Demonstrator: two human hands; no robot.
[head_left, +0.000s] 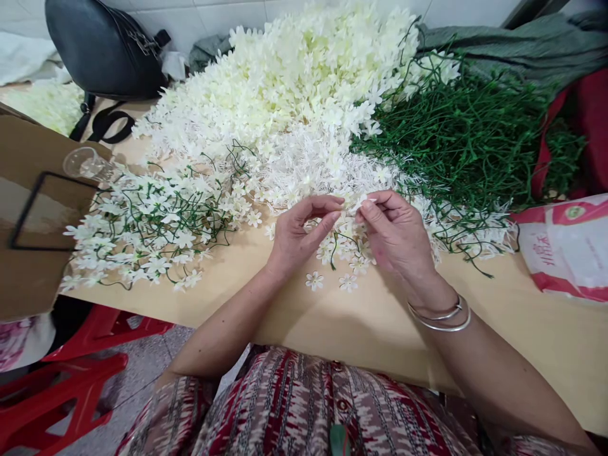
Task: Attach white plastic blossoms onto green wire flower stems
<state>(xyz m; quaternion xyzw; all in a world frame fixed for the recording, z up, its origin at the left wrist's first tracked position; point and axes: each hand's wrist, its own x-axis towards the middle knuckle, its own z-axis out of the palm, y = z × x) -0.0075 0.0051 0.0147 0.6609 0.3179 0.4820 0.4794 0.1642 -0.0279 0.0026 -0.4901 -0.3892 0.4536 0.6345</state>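
My right hand [396, 237] pinches a small white artificial flower [371, 201] between thumb and fingers; most of it is hidden by the fingertips. To its left, my left hand [301, 234] is held with curved fingers, thumb and forefinger tips a little apart, and I see nothing between them. Both hands hover above the near edge of a heap of white plastic flower stamens [308, 164]. Just below them on the table lie loose white blossoms, among them one blossom [314, 280] and another [348, 282].
A large pile of cream-white petals [304, 69] stands at the back. Green plastic stems [456, 139] are heaped right. Assembled flowers on stems [156, 221] lie left, near a cardboard box [42, 152] and clear cup [88, 163]. A black bag [107, 47] and red-white packet [565, 247] flank them.
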